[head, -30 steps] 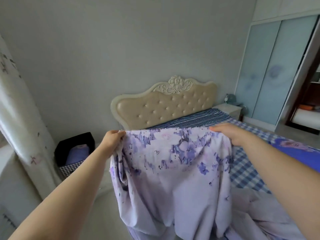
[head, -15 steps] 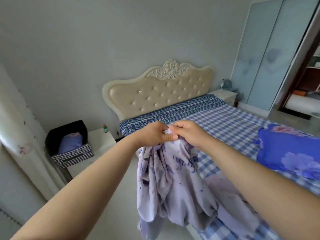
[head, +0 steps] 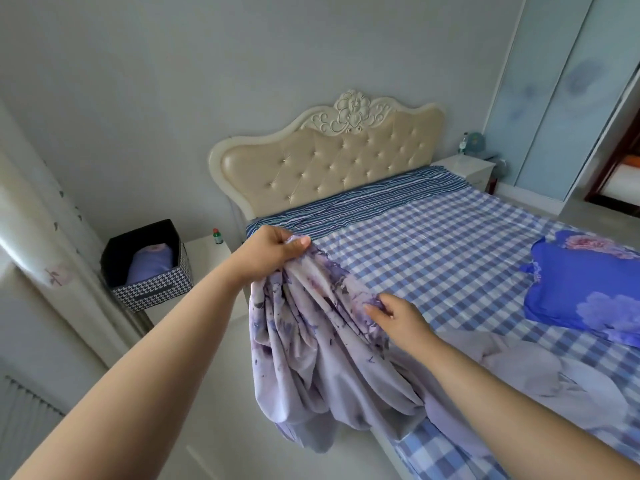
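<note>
A lilac floral sheet (head: 311, 358) hangs in gathered folds over the near left side of the bed (head: 433, 244). My left hand (head: 277, 251) grips the bunched top edge of the sheet, held up above the bed's edge. My right hand (head: 394, 317) is lower and to the right, fingers loosely spread, fingertips touching the folds of the sheet. The rest of the sheet lies crumpled on the bed at the lower right.
A blue floral pillow (head: 585, 292) lies on the checked bedspread at right. A black houndstooth box (head: 149, 268) with a rolled purple cloth stands on the left nightstand (head: 204, 251), beside a small bottle (head: 217, 236). A curtain (head: 38, 237) hangs at left; the wardrobe (head: 554, 98) is at far right.
My hands first held the sheet spread wide, then met at its top edge. Now the left hand alone holds the joined edge and the right hand has dropped down onto the folds.
</note>
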The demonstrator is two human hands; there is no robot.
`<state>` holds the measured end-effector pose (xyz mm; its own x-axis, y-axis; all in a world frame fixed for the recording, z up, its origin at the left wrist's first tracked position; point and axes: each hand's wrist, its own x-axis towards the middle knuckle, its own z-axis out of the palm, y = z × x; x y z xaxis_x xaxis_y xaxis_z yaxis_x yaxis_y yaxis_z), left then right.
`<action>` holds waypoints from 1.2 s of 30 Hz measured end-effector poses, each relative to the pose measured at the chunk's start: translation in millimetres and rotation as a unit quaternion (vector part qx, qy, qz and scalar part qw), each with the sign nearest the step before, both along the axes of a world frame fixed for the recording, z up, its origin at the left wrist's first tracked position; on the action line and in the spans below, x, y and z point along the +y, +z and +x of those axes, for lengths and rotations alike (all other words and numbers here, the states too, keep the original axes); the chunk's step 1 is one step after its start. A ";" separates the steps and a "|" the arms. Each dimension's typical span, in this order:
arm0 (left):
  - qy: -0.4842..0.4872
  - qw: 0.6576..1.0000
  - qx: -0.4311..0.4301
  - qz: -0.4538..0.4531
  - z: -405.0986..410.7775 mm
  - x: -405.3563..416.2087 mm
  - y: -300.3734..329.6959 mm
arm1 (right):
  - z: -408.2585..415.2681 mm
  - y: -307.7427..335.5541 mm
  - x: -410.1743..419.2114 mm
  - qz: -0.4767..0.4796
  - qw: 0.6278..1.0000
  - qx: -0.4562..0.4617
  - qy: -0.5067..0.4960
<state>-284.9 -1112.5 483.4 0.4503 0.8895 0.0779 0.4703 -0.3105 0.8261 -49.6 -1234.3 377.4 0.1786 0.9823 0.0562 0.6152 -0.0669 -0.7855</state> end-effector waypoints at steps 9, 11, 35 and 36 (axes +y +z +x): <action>0.078 0.995 -0.059 0.035 9.7 -20.3 -29.0 | -54.4 -39.3 -67.1 -0.033 0.972 0.039 0.230; 0.067 0.994 -0.087 0.013 5.2 -23.4 -31.1 | -46.8 -44.1 -68.4 -0.012 0.969 0.062 0.237; -0.065 0.964 -0.139 -0.218 -3.8 -73.6 -24.9 | 32.9 -124.4 -16.0 -0.171 0.952 -0.032 0.252; -0.072 0.962 -0.138 -0.225 -5.8 -75.8 -25.0 | 32.9 -127.4 -13.6 -0.170 0.953 -0.035 0.248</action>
<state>-290.7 -1188.4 458.4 0.5887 0.7909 -0.1671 0.1936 0.0627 0.9791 -16.7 -1247.9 249.9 -0.3040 0.9086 -0.2863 0.6879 0.0015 -0.7258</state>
